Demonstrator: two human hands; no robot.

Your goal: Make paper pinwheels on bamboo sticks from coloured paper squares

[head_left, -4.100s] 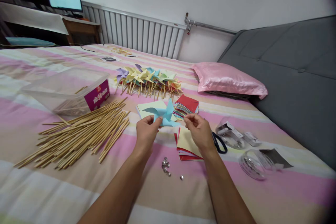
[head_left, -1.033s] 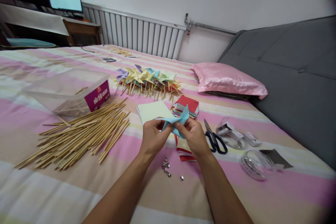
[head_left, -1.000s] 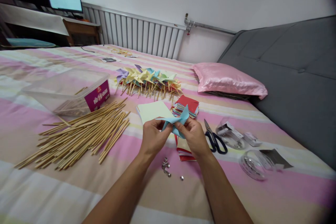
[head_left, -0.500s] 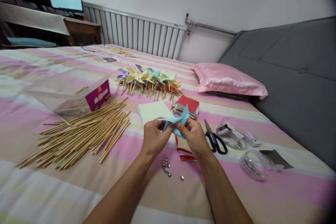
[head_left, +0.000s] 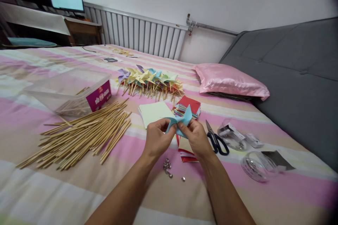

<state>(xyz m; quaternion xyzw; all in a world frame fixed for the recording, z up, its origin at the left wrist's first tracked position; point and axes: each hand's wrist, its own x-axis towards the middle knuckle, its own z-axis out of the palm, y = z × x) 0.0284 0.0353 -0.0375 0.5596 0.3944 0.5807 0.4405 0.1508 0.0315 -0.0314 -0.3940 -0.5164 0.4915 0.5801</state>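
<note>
A light blue paper pinwheel (head_left: 180, 123), partly folded, is pinched between both hands over the bed. My left hand (head_left: 157, 137) grips its left side, thumb near the middle. On its right side my right hand (head_left: 195, 135) holds on, thumb pressed close to the other thumb. One blue point sticks up above the fingers. Just behind lies a pale green paper stack (head_left: 154, 111), and beside that a stack of folded papers with red on top (head_left: 188, 104). Another paper stack (head_left: 187, 150) is partly hidden under my right hand. Small silver studs (head_left: 167, 166) lie nearer me.
Wooden sticks (head_left: 84, 135) spread at left by a clear plastic bin (head_left: 66, 84). Finished pinwheels (head_left: 150, 79) lie in a pile behind. Scissors (head_left: 217, 141), clear round containers (head_left: 257, 166) and a pink pillow (head_left: 229, 81) are at right, near the grey headboard (head_left: 298, 66).
The blue paper's left part has been drawn in between my fingers, and its upright point has shifted slightly right. Both hands keep their pinch.
</note>
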